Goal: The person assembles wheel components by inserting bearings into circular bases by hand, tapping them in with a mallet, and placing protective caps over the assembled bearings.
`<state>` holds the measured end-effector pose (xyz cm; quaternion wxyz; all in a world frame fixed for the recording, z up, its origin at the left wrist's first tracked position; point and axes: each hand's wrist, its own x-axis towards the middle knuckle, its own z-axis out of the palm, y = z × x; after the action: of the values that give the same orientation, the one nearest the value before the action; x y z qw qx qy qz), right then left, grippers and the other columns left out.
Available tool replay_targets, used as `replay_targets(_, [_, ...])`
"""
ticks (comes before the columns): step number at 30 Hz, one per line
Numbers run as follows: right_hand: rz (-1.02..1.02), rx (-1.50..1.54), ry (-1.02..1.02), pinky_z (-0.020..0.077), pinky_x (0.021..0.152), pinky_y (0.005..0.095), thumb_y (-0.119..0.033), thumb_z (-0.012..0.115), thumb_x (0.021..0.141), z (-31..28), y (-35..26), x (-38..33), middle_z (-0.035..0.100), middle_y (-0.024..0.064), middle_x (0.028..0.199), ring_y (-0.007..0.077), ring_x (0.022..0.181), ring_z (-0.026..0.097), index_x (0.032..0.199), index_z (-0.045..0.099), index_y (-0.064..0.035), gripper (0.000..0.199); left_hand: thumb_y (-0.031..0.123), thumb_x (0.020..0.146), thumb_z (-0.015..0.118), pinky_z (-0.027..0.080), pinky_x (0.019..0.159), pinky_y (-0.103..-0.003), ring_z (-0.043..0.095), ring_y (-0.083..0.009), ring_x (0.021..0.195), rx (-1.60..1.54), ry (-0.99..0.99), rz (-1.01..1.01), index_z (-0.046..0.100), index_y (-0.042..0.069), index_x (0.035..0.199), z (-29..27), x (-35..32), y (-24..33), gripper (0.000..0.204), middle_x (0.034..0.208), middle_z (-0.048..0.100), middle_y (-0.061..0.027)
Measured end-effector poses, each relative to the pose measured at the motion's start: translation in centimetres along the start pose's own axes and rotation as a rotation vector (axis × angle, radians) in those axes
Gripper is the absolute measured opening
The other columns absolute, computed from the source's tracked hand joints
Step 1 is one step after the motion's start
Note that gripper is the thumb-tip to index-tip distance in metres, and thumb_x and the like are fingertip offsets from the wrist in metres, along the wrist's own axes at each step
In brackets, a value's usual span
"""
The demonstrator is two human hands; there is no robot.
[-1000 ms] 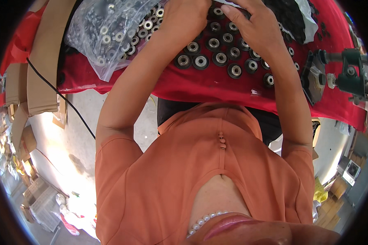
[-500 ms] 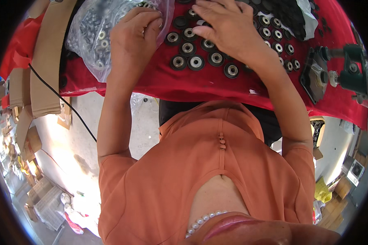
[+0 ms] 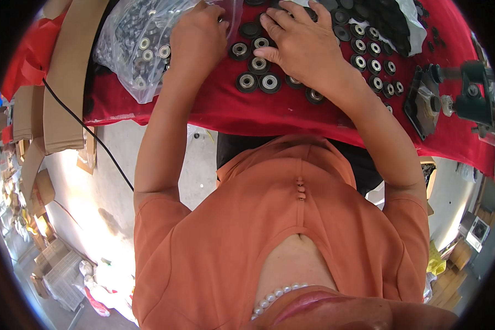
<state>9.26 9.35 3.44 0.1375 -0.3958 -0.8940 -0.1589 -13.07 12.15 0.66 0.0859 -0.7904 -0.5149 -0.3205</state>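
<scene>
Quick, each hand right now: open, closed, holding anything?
Left hand: curled; whether it holds anything can't be told.
Right hand: open, spread over black wheels.

Left forearm (image 3: 169,126): runs near to far, leaning slightly right.
Left hand (image 3: 199,47): far side, back up, fingers curled, tips partly hidden.
Right forearm (image 3: 371,113): slants far and left.
Right hand (image 3: 305,50): far side, palm down, fingers spread, thumb (image 3: 267,54) pointing left.
Hands: apart.
</scene>
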Motion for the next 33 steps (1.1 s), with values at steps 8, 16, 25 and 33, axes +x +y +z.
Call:
replay_targets(8, [0.342, 0.501, 0.251, 0.0478, 0.095, 0.044, -0.023, 0.064, 0.094, -2.8, 5.4, -2.4, 0.07, 0.0179, 0.114, 0.0362, 0.108, 0.063, 0.12, 0.069, 0.001, 0.035, 0.013, 0.078, 0.079, 0.055, 0.076, -0.044, 0.068, -0.037, 0.086, -0.086, -0.065, -0.093, 0.073, 0.004, 0.093, -1.6, 0.9, -1.0, 0.019, 0.096, 0.069, -0.0163])
replay_targets(16, [0.31, 0.594, 0.197, 0.0498, 0.094, 0.0414, -0.021, 0.063, 0.096, -1.6, 6.0, -3.5, 0.069, 0.0224, 0.116, 0.0376, 0.108, 0.065, 0.116, 0.068, 0.0049, 0.033, 0.015, 0.08, 0.078, 0.054, 0.081, -0.044, 0.068, -0.037, 0.091, 0.001, -0.17, -0.093, 0.075, 0.003, 0.098, -1.8, 0.4, -0.4, 0.022, 0.1, 0.069, -0.0171])
replay_targets(25, [0.388, 0.648, 0.21, 0.0503, 0.094, 0.0409, -0.021, 0.063, 0.096, -2.5, 6.1, -3.4, 0.07, 0.0219, 0.116, 0.0365, 0.109, 0.065, 0.115, 0.069, 0.0046, 0.032, 0.018, 0.081, 0.077, 0.054, 0.082, -0.042, 0.069, -0.0353, 0.09, 0.055, -0.256, -0.144, 0.075, 0.003, 0.1, -1.6, 1.0, 0.2, 0.024, 0.098, 0.069, -0.0153])
replay_targets(33, [0.532, 0.736, 0.214, 0.0512, 0.087, 0.0349, -0.018, 0.064, 0.098, -5.1, 6.3, -4.0, 0.071, 0.0183, 0.108, 0.0283, 0.098, 0.068, 0.117, 0.068, 0.0031, 0.029, 0.01, 0.087, 0.075, 0.055, 0.077, -0.031, 0.072, -0.0193, 0.085, -0.297, -0.003, -0.101, 0.074, 0.0, 0.101, -3.1, 0.9, 4.7, 0.017, 0.1, 0.073, -0.0124])
